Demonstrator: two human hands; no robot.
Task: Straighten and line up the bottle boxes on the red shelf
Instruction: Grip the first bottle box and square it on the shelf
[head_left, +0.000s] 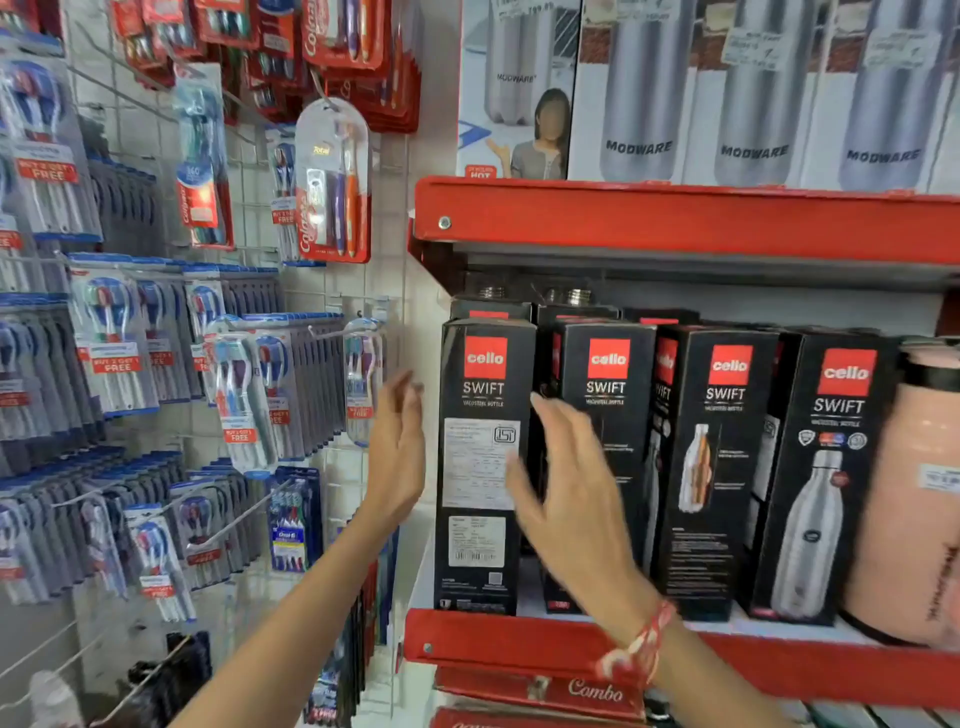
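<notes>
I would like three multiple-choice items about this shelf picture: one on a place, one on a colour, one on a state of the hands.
1. Where does the pink jug stand?
A. right of the black boxes
B. left of them
C. on the shelf above

2. What colour is the logo square on the leftmost box?
A. blue
B. red
C. green

3. How are the hands?
A. both open, holding nothing
B. both gripping one box
C. left holds a toothbrush pack

Answers: 1 A, it stands past the last box. 2 B, red behind the white brand name. 3 A, left hand and right hand have spread fingers.
</notes>
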